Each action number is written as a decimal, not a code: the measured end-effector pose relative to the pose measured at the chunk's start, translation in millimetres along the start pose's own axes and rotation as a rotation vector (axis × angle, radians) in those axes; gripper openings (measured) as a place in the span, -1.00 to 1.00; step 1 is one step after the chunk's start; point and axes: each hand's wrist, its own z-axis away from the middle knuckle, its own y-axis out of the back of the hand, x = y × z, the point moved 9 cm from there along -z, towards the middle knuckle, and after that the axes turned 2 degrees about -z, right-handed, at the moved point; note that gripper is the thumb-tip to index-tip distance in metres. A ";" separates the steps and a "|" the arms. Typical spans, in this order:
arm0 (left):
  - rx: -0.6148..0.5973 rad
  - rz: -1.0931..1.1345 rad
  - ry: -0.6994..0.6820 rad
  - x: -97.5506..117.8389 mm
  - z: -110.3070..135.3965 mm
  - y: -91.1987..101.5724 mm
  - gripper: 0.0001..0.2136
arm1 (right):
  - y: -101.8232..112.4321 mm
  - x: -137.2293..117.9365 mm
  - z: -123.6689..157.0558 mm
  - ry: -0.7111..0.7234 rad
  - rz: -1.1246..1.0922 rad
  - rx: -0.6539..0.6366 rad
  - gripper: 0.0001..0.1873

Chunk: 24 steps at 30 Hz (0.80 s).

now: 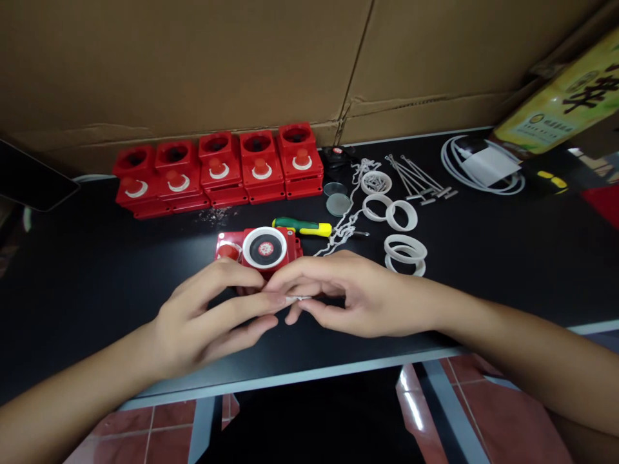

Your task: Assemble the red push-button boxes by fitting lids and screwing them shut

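Red boxes (232, 173), back row: five. Red box (291, 246), front: one. Empty white rings (403, 228): four. Clear discs (338, 204): two. Screwdriver (304, 227): one. Hands (367, 293): two.

Over the near part of the worktop (120, 277), we bring both hands together: the thumb and fingers of our right hand (362, 293) pinch a small white piece (298, 298), and a finger of our left hand (188, 322) meets its other end, though we cannot tell whether it grips. Just beyond our fingers lies a red unit (293, 248) with a white-rimmed black disc (256, 251), and behind that a green-and-yellow screwdriver (302, 227). Further back, we see five red boxes (220, 183) side by side. To the right are tangled cord (345, 229), white rings (402, 225), thin rods (413, 180) and a coiled cable (483, 190).
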 end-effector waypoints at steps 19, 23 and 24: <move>-0.023 0.140 0.245 -10.5 -1.1 -0.7 -0.71 | 50.1 -35.4 11.1 0.254 0.083 0.450 -0.89; -0.047 0.195 0.266 -13.9 -5.3 1.0 -0.81 | 57.9 -43.1 17.0 0.299 0.078 0.577 -0.89; -0.056 0.203 0.258 -13.8 -6.4 0.6 -0.82 | 57.1 -43.5 17.5 0.299 0.082 0.587 -0.90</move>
